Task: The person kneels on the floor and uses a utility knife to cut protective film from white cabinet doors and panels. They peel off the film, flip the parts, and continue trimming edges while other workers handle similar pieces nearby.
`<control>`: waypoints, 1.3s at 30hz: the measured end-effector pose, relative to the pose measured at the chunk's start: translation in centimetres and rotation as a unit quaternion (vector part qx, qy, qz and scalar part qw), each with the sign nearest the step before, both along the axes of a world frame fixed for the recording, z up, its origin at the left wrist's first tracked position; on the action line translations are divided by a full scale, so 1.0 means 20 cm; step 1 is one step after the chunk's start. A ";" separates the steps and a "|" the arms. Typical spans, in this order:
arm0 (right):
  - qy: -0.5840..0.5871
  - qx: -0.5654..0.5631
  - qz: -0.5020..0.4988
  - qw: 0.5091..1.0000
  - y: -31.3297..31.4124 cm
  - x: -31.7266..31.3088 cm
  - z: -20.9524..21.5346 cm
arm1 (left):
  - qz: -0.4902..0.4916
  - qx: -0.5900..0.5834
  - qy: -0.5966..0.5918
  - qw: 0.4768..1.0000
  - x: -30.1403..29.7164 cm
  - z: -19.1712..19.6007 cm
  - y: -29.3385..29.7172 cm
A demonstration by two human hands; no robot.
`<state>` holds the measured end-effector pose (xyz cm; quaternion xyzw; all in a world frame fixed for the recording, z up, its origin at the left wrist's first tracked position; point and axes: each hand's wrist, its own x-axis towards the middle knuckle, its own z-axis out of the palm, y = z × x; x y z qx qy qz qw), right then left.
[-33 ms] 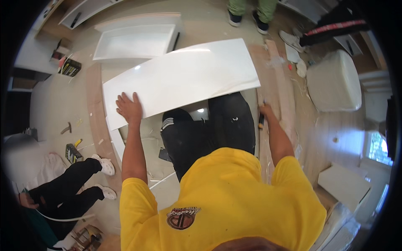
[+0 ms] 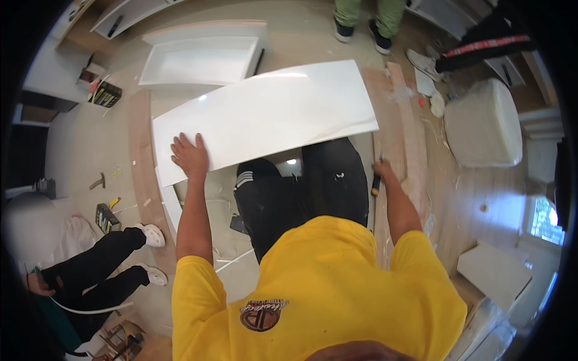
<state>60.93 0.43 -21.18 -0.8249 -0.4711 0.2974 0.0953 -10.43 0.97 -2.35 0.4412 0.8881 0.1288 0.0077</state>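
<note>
Pale floor (image 2: 75, 150), strewn with parts and scraps. White panel (image 2: 271, 108) laid slantwise, near edge set at black-clad knees (image 2: 331, 165). Left hand (image 2: 190, 159) laid palm down by panel's near left corner, fingers spread, nothing gripped. Dark tool with orange end (image 2: 376, 183) held in right hand (image 2: 382, 167), fingers curled closed, just off panel's near right corner. Brown strip (image 2: 141, 135) placed along panel's left end. White shallow box (image 2: 195, 63) set beyond far edge; wrapped pale block (image 2: 483, 123) stood toward floor's right edge.

Lettered emblem (image 2: 261, 316) on yellow shirt (image 2: 355, 271), lettered boxes (image 2: 105, 95)
</note>
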 end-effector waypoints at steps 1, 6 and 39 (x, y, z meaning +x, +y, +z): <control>-0.006 -0.053 0.030 0.998 -0.08 -0.18 -0.07 | 0.014 -0.010 0.025 1.000 -0.07 0.02 -0.05; 0.019 0.004 -0.041 0.999 -0.38 -0.59 0.10 | 0.008 -0.076 0.045 0.996 -0.06 0.13 -0.08; 0.689 -0.232 -0.328 0.603 2.76 -2.81 0.50 | -0.122 -0.006 -0.053 0.991 -0.32 0.20 0.62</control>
